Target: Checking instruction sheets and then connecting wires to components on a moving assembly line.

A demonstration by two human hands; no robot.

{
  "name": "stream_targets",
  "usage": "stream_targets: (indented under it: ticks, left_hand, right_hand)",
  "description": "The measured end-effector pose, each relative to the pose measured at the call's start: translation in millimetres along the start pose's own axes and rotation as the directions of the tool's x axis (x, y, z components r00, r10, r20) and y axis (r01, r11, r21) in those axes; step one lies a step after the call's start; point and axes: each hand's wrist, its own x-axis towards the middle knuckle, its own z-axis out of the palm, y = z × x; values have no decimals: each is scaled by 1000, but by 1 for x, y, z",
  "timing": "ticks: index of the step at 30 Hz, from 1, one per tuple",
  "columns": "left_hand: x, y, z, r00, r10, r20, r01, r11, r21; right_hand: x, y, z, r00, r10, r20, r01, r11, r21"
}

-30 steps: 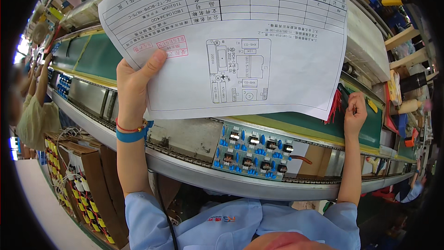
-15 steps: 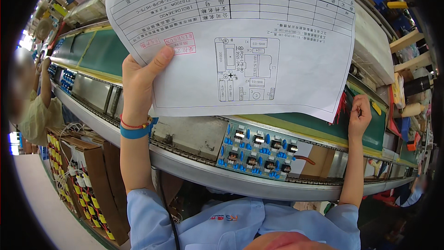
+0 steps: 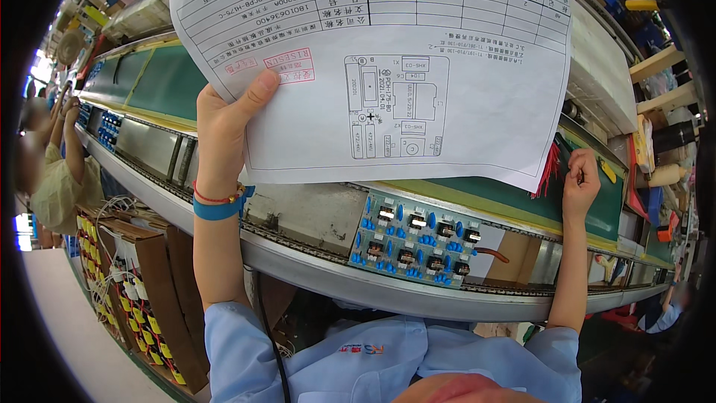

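A white paper sheet (image 3: 492,119) with a printed table, a circuit board drawing and a red stamp is in my left hand (image 3: 227,119). The thumb presses on its front near the stamp, and the other fingers are hidden behind it. My right hand (image 3: 581,186) is closed with curled fingers over the green belt; whatever is inside them, if anything, is hidden. Beside it, partly behind the sheet's corner, hangs a bundle of red wires (image 3: 550,172). Below the sheet, a panel of circuit boards (image 3: 414,242) with blue and black parts lies across the conveyor rails.
The metal conveyor edge (image 3: 321,272) runs across in front of me. Behind it lies the green belt (image 3: 156,78). A cardboard box (image 3: 160,283) with yellow-wrapped parts stands lower left. Another person (image 3: 63,168) works at the far left, near more boards (image 3: 109,128).
The sheet has moved up slightly in my left hand. My right hand has turned a little and risen slightly beside the red wires. The circuit boards have not visibly moved.
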Motion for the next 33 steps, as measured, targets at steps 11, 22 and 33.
stream_targets:
  ticks: [11, 22, 33]
  left_hand:
    - [-1, 2, 1, 1000, 15, 18, -14, 1000, -18]
    - [-1, 1, 0, 1000, -1, 23, 1, 1000, -20]
    - [0, 2, 0, 999, -7, 50, 9, 999, -43]
  right_hand:
    - [2, 3, 1, 998, -50, 45, 52, 998, -33]
    - [-1, 4, 1, 999, 5, 43, -6, 1000, 8]
    - [-2, 11, 0, 998, 9, 60, -11, 999, 36]
